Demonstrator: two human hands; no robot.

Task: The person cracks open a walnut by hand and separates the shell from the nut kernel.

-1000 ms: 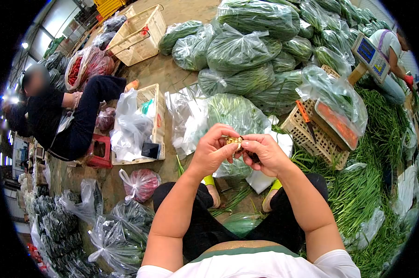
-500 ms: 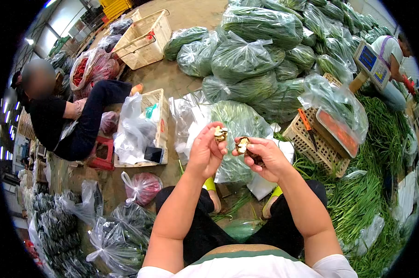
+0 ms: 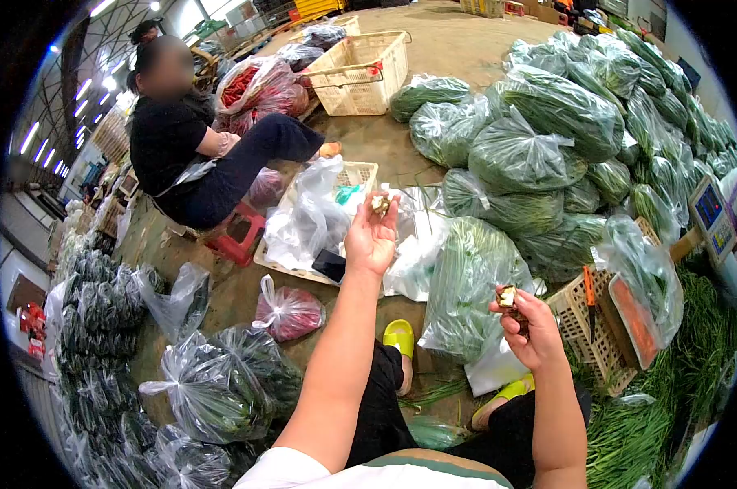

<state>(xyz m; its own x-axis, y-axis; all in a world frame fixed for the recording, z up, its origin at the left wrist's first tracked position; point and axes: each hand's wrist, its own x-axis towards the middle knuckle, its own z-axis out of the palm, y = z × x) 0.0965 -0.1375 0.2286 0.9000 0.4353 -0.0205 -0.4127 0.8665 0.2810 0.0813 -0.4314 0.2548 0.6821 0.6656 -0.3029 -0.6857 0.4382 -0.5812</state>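
Observation:
My left hand [image 3: 373,243] reaches forward, palm up, over the white crate's right side. Its curled fingers hold a small broken piece [image 3: 380,205] with a pale inside and brown outside; its exact kind is unclear. Farther right, my right hand [image 3: 536,326] is closed around another brown-skinned piece [image 3: 508,296], its cream-coloured broken face showing above the fingers. Below and between the hands lies a large clear bag of green leafy stalks [image 3: 476,285]. Plastic bags [image 3: 307,220] and a dark phone [image 3: 329,266] lie in the crate [image 3: 367,173] near my left hand.
Another person [image 3: 173,138] sits on a red stool [image 3: 238,236] at left. Stacked bags of greens [image 3: 540,155] fill the back right. A scale display [image 3: 711,216], an orange-handled knife [image 3: 589,301] on a crate [image 3: 576,326], and loose greens [image 3: 654,416] lie right. A tied bag [image 3: 291,314] sits left.
My hands have moved apart: the left stretches forward with its piece, while the right stays back holding the other. The view has swung left, showing more of the seated person.

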